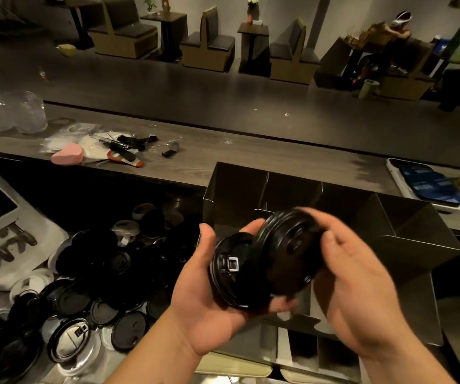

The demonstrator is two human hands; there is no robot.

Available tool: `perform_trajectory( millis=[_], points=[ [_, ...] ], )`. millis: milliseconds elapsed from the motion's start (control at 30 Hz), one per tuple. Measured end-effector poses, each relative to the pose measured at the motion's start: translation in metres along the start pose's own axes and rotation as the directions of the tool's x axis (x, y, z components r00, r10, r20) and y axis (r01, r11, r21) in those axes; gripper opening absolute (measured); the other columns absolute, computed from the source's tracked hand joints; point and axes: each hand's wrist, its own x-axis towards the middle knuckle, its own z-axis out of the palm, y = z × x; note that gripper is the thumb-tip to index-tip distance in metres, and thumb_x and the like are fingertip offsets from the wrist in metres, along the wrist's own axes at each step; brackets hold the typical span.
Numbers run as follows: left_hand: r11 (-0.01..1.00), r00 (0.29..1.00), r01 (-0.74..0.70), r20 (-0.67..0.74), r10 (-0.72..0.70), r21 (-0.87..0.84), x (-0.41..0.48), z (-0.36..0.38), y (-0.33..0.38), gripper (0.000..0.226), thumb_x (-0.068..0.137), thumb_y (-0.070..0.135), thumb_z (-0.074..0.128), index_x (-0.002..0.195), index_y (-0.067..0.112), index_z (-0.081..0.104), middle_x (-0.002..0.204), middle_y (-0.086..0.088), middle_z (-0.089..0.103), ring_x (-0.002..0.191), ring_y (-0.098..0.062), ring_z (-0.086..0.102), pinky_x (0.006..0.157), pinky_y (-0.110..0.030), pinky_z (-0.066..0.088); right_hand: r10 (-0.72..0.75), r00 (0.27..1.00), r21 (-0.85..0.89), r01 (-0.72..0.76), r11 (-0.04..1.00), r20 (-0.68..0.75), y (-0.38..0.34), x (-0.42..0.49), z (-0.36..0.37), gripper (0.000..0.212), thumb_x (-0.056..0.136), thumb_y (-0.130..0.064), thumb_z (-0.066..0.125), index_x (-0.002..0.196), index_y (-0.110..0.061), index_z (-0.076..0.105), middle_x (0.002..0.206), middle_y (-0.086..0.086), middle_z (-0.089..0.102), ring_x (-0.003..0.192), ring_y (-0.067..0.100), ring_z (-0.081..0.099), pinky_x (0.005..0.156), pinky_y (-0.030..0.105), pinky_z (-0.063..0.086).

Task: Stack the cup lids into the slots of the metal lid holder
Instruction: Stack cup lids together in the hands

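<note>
Here, a person holds black cup lids in both hands above the metal lid holder (406, 225). The left hand (209, 306) cups one black lid (231, 273), thumb at its rim and fingers curled beneath. The right hand (362, 295) wraps round a blurred stack of lids (287, 250) that touches the first lid's edge; how many it holds cannot be told. The task seems barely begun: the holder's visible slots look dark and empty, though the hands hide part of them, and a large heap of loose lids (98, 286) lies on the lower counter to the left. The holder's thin upright walls stand just beneath the hands, and a raised wooden counter (223, 156) runs behind it. Open room lies straight above the slots.
</note>
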Motion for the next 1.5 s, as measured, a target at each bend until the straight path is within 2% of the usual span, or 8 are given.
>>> perform_trajectory(
  millis=[133,467,600,700,967,1100,1300,1500],
  points=[
    [0.980,0.985,0.173,-0.046,-0.169,0.096,0.004,0.006,-0.003,0.078,0.089,0.070,0.048,0.146,0.017,0.048,0.156,-0.025,0.034,0.144,-0.047,0.027,0.111,-0.070,0.021,0.034,0.969,-0.412,0.072,0.908,0.243,0.013,0.007,-0.004,0.031,0.101,-0.037,0.039,0.114,-0.047,0.065,0.112,-0.013,0.068,0.108,0.003,0.063,0.086,0.025,0.056],
    [0.971,0.987,0.143,-0.104,-0.124,0.191,0.001,0.007,-0.015,0.085,0.076,0.071,0.064,0.139,0.014,0.056,0.146,-0.024,0.049,0.132,-0.043,0.047,0.108,-0.057,0.037,-0.097,0.991,-0.766,0.132,0.630,0.090,0.043,0.004,0.001,0.025,0.096,-0.035,0.046,0.110,-0.043,0.066,0.100,-0.024,0.051,0.106,-0.001,0.049,0.090,0.023,0.045],
    [0.960,0.980,0.094,-0.192,-0.044,0.263,0.003,0.006,-0.015,0.069,0.074,0.043,0.083,0.132,0.013,0.063,0.134,-0.023,0.060,0.118,-0.040,0.059,0.096,-0.056,0.047,-0.153,0.981,-0.701,0.191,0.687,0.117,0.043,-0.006,-0.001,0.021,0.094,-0.039,0.050,0.113,-0.038,0.059,0.109,-0.023,0.058,0.110,0.002,0.055,0.087,0.022,0.050],
    [0.965,0.959,-0.019,-0.268,0.092,0.262,0.008,0.005,-0.012,0.086,0.054,0.024,0.093,0.134,0.023,0.062,0.125,-0.022,0.066,0.105,-0.040,0.065,0.085,-0.052,0.053,0.054,0.952,-0.578,0.137,0.805,0.301,0.035,-0.017,-0.009,0.057,0.079,-0.044,0.072,0.128,-0.048,0.044,0.136,-0.029,0.044,0.129,-0.002,0.044,0.097,0.011,0.042],
    [0.933,0.952,0.098,-0.306,0.013,0.345,0.014,0.011,-0.025,0.079,0.052,0.003,0.078,0.128,0.004,0.059,0.100,-0.024,0.068,0.088,-0.036,0.070,0.072,-0.044,0.060,0.082,0.934,-0.654,0.179,0.735,0.347,0.041,-0.023,-0.018,0.085,0.069,-0.029,0.085,0.133,-0.048,0.032,0.138,-0.023,0.040,0.125,0.007,0.049,0.096,0.026,0.050],
    [0.938,0.949,0.095,-0.316,0.015,0.332,0.011,0.011,-0.023,0.050,0.053,0.010,0.075,0.103,0.007,0.075,0.097,-0.021,0.069,0.087,-0.033,0.070,0.077,-0.044,0.056,-0.026,0.943,-0.677,0.256,0.690,0.330,0.050,-0.026,-0.014,0.087,0.070,-0.034,0.083,0.138,-0.046,0.031,0.146,-0.022,0.030,0.138,0.001,0.033,0.105,0.013,0.039],
    [0.942,0.932,0.110,-0.361,0.013,0.318,0.000,0.010,-0.015,0.059,0.049,0.017,0.088,0.105,0.003,0.074,0.104,-0.021,0.066,0.098,-0.034,0.066,0.084,-0.046,0.056,-0.032,0.927,-0.710,0.307,0.633,0.373,0.053,-0.016,0.000,0.085,0.068,-0.033,0.079,0.139,-0.041,0.034,0.134,-0.024,0.037,0.128,0.006,0.044,0.098,0.022,0.048],
    [0.865,0.878,-0.049,-0.392,0.276,0.500,-0.023,0.013,0.006,0.059,0.083,0.045,0.065,0.133,0.014,0.060,0.129,-0.018,0.064,0.119,-0.035,0.062,0.098,-0.050,0.050,-0.060,0.951,-0.654,0.254,0.713,0.305,0.045,0.001,0.008,0.091,0.068,-0.032,0.084,0.142,-0.043,0.032,0.138,-0.025,0.037,0.130,-0.004,0.040,0.102,0.008,0.038]
  ],
)
